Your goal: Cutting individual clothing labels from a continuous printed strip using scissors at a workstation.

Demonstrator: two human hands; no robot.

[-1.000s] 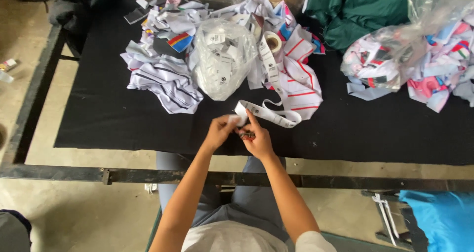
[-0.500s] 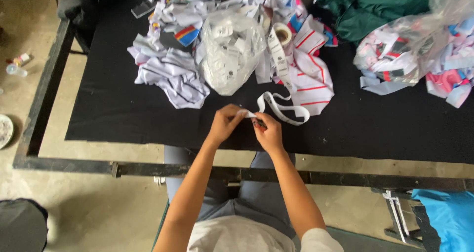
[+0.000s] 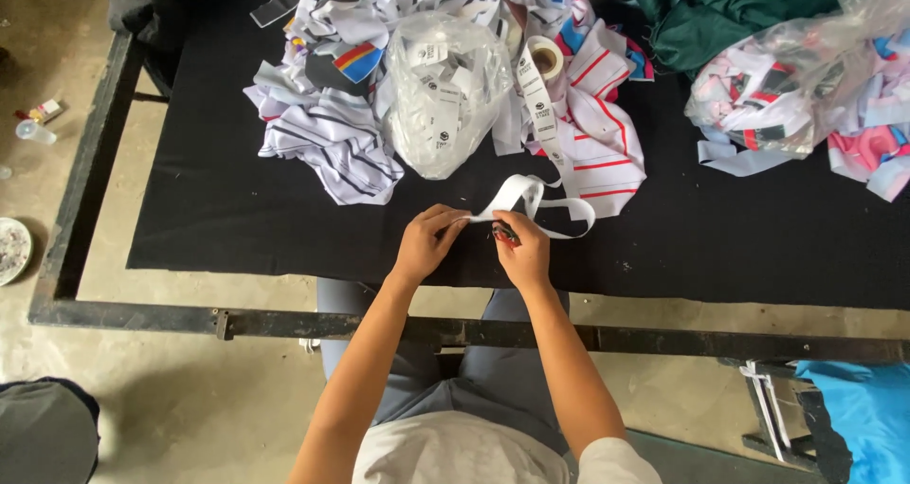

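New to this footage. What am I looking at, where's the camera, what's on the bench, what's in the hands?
No machine here: a seated person works with two bare hands. The single picture comes from a camera on their head, looking down.

The left hand pinches the end of a white label ribbon, which runs up to a ribbon roll. The right hand holds a small red and black tool, likely snips, at the ribbon.

On the black table lie a clear bag of cut labels, striped fabric pieces, a second bag of fabric and green cloth.
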